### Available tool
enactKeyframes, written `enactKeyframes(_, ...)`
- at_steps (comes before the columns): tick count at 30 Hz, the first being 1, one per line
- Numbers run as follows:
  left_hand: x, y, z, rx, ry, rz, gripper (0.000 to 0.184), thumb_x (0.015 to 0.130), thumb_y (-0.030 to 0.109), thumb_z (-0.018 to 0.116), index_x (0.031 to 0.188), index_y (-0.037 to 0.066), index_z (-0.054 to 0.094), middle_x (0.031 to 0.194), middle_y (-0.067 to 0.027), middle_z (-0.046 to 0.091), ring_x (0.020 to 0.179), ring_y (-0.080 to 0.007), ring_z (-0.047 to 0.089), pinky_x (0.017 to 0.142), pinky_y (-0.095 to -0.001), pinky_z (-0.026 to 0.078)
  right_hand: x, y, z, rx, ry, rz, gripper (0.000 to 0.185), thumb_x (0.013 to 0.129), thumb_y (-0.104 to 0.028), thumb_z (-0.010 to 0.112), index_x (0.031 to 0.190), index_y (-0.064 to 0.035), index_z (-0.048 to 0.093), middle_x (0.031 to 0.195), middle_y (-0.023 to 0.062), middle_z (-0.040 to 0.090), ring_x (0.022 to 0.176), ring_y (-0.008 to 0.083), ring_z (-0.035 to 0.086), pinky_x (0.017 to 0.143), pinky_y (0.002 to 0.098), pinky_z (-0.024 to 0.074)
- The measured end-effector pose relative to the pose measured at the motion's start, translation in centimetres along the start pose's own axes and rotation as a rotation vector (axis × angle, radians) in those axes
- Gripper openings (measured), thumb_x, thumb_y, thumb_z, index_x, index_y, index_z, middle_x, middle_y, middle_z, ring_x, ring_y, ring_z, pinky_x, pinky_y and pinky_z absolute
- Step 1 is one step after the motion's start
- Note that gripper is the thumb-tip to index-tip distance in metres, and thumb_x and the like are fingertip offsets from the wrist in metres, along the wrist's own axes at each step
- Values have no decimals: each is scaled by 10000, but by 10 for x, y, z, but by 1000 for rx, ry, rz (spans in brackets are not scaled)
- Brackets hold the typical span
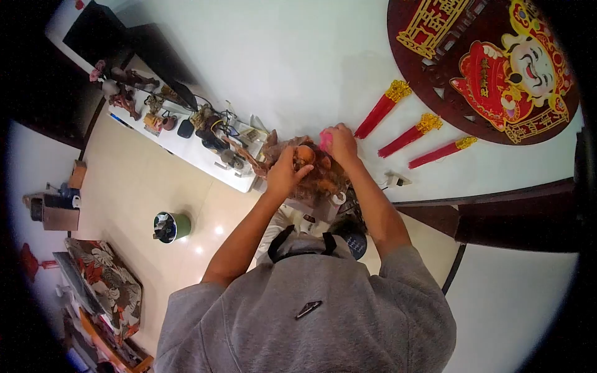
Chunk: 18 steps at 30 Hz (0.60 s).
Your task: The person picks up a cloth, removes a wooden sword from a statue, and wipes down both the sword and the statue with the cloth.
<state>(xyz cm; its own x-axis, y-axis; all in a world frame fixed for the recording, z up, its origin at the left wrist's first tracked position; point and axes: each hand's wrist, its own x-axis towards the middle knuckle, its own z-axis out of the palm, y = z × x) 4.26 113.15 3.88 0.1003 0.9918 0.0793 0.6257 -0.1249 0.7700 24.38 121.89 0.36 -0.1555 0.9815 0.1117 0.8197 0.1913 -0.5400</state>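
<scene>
A reddish-brown, root-like wood carving (326, 180) with a rounded, glossy orange-brown knob (305, 154) stands against the wall in front of me. My left hand (283, 173) is closed around the near left side of that knob, thumb and fingers curved over it. Farther right, my right hand (343, 144) grips a bright pink cloth (324, 141) at the back of the carving, close to the wall. The bunched cloth partly hides my right fingertips.
A long white cabinet (239, 179) to the left carries a television (163, 68), cables and several small ornaments. A green bin (181, 226) stands on the tiled floor. Red tassels (398, 144) hang from a round wall plaque (429, 74) at right.
</scene>
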Motion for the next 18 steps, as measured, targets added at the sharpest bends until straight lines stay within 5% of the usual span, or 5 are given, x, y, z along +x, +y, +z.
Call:
enactKeyframes(5, -1, -1, 3, -15, 56, 69, 576, 811, 393, 765, 1219, 88, 495, 1113, -179, 640, 986, -388, 634, 783, -457, 516, -5, 18, 43, 325, -138, -61, 218, 786, -94, 699, 1000, -136, 706, 1033, 167, 606, 1020, 357, 597, 872, 428, 502)
enactKeyframes(8, 2, 0, 1, 10, 47, 48, 584, 810, 386, 767, 1232, 86, 497, 1122, -183, 640, 990, -389, 636, 789, -453, 518, 7, 7, 16, 117, -359, 42, 210, 794, -105, 695, 1001, -135, 707, 1060, 164, 600, 1051, 347, 588, 860, 427, 506)
enactKeyframes(11, -1, -4, 4, 22, 30, 42, 595, 808, 385, 768, 1242, 83, 496, 1125, -186, 639, 992, -395, 635, 795, -452, 518, 18, -3, 14, -350, -178, -97, 222, 787, -140, 698, 1008, -148, 709, 937, 144, 593, 919, 352, 616, 820, 419, 509)
enactKeyframes(14, 3, -4, 4, -6, 42, 69, 606, 809, 394, 766, 1250, 83, 490, 1124, -187, 638, 993, -404, 630, 802, -456, 516, 15, -16, 0, -44, -8, -99, 196, 772, -146, 704, 967, -140, 710, 971, 148, 600, 940, 347, 612, 823, 430, 509)
enactKeyframes(18, 1, -11, 5, -13, 11, 84, 615, 815, 398, 761, 1262, 83, 481, 1160, -190, 623, 1020, -411, 620, 817, -463, 510, 14, -2, 16, 339, -371, 78, 185, 763, -144, 717, 948, -140, 708, 1023, 143, 604, 987, 338, 603, 829, 438, 516)
